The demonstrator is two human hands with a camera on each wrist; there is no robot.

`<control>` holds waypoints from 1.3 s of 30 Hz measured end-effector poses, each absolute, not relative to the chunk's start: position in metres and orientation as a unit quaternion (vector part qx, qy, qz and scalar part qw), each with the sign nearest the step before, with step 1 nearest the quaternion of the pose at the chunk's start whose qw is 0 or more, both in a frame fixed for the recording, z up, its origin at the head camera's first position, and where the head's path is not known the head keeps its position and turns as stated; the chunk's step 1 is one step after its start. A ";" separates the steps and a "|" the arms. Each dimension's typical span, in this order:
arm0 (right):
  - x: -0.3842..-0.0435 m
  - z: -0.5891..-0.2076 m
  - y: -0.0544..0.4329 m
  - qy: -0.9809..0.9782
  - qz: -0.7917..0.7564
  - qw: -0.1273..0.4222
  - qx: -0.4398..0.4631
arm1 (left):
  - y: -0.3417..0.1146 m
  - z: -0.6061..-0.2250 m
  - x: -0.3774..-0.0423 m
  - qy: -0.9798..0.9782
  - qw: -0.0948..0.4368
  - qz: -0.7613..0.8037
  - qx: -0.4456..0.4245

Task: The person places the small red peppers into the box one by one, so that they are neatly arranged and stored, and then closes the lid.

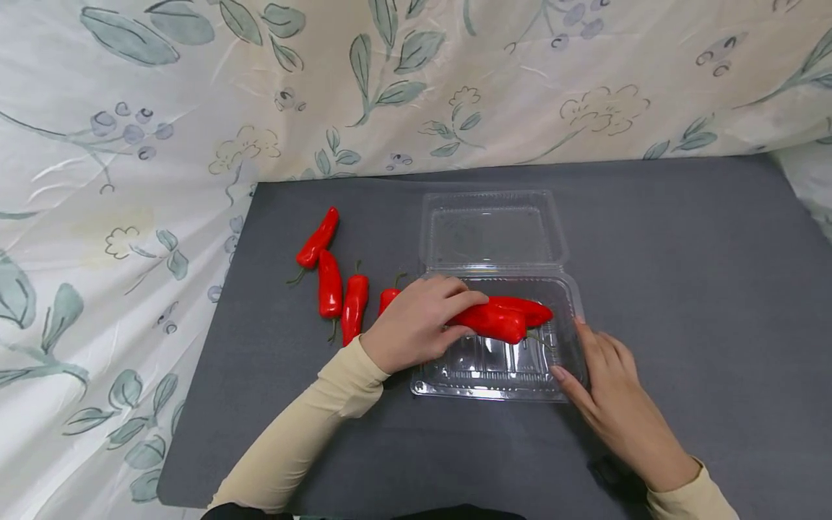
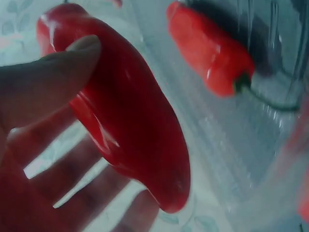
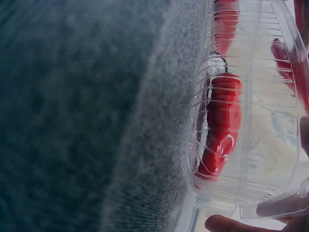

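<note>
With thumb and fingers my left hand [image 1: 422,321] holds a red pepper [image 2: 128,106] over the clear plastic container [image 1: 468,391]; its smooth skin and tapered tip show in the left wrist view. A second red pepper [image 2: 207,50], with a green stem, lies in the container. From the head view the two overlap, and I cannot tell which one the hand grips. My right hand [image 1: 614,390] grips the container's right side, thumb over the front rim and fingers against the outer wall. Red peppers [image 3: 224,121] also show through the clear wall in the right wrist view.
Several more red peppers [image 1: 329,285] lie on the dark grey table [image 1: 682,289] left of the container. One of them [image 1: 388,297] is partly hidden behind the left hand. The container's clear lid [image 1: 494,235] is folded back. Floral cloth [image 1: 507,87] hangs along the far edge.
</note>
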State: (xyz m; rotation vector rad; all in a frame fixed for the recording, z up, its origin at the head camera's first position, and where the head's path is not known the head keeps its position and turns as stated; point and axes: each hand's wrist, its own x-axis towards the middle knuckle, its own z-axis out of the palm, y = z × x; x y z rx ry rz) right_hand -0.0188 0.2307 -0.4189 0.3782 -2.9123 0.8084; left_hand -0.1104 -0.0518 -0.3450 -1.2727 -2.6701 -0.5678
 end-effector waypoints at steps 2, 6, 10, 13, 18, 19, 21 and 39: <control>-0.019 -0.419 0.231 -0.955 0.265 0.049 0.126 | -0.047 -0.350 -0.109 -0.891 0.056 -0.178 -0.415; -0.019 -0.419 0.230 -0.956 0.261 0.048 0.126 | -0.040 -0.356 -0.106 -0.908 0.042 -0.151 -0.388; -0.018 -0.419 0.230 -0.957 0.258 0.046 0.122 | -0.035 -0.358 -0.105 -0.919 0.026 -0.127 -0.373; -0.017 -0.418 0.230 -0.957 0.259 0.046 0.122 | -0.032 -0.357 -0.105 -0.922 0.009 -0.103 -0.372; -0.016 -0.418 0.229 -0.955 0.262 0.051 0.127 | -0.024 -0.354 -0.104 -0.926 -0.009 -0.072 -0.370; -0.016 -0.418 0.229 -0.955 0.263 0.052 0.127 | -0.022 -0.354 -0.104 -0.926 -0.008 -0.071 -0.370; -0.016 -0.418 0.228 -0.956 0.262 0.050 0.126 | -0.018 -0.353 -0.105 -0.926 -0.008 -0.069 -0.372; -0.019 -0.417 0.227 -0.956 0.259 0.045 0.133 | 0.001 -0.365 -0.112 -0.921 -0.098 -0.029 -0.376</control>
